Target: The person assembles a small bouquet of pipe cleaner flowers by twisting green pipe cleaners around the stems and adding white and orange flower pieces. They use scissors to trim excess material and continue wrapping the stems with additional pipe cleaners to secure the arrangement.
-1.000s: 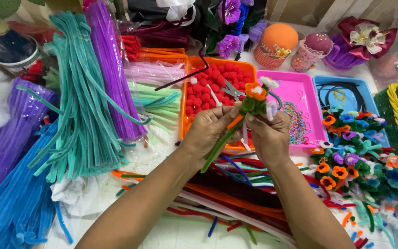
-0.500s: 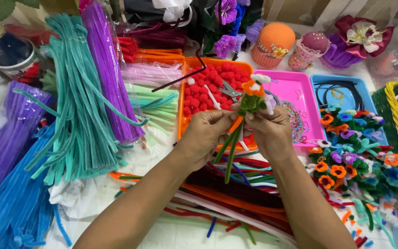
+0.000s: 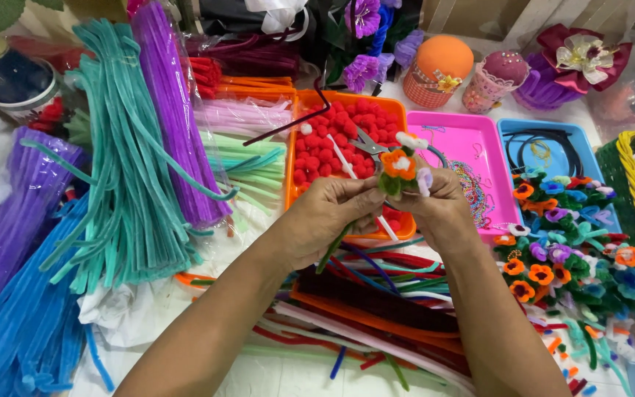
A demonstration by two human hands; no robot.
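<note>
The green stem (image 3: 332, 246) of the small pipe-cleaner flower bunch (image 3: 400, 167) is mostly hidden inside the left hand (image 3: 330, 218) and right hand (image 3: 441, 212), whose fingers are clenched around it from both sides, blooms poking out on top. Just beyond the fingers, scissors (image 3: 370, 144) lie partly covered in an orange tray (image 3: 310, 103) of red pompoms (image 3: 332, 140). Finished flowers (image 3: 560, 257) crowd the right; teal pipe cleaners (image 3: 126, 191) lie left. Loose stems bury the surface (image 3: 259, 371) below.

Bare forearms, seemingly no sleeves.
</note>
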